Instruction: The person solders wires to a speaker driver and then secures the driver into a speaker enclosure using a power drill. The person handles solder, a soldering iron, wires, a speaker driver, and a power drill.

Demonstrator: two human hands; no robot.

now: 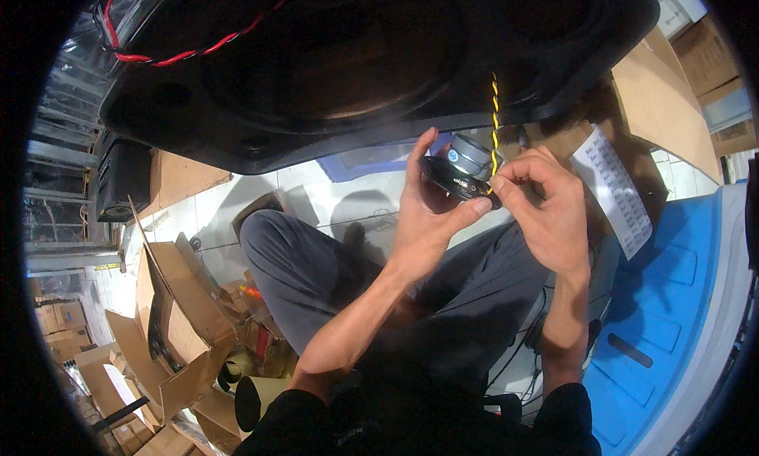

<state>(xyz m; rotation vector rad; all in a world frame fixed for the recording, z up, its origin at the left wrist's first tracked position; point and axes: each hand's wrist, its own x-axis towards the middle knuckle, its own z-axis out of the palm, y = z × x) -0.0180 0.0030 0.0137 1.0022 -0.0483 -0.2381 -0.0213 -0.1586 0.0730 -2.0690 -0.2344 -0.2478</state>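
Note:
My left hand (431,219) grips a small speaker driver (466,157), its round grey magnet upward and its black frame between thumb and fingers. At the driver's right edge, the thumb and forefinger of my right hand (549,199) pinch the end of a twisted yellow and black wire (496,120). That wire runs up into the dark speaker cabinet (316,144) in front of me. The wire's very tip is hidden by my fingers.
A twisted red and black wire (170,61) hangs from the cabinet at upper left. Opened cardboard boxes (186,314) stand at left. At right are a printed label sheet (609,187) and a blue plastic stool or bin (664,322). Cables lie on the tiled floor.

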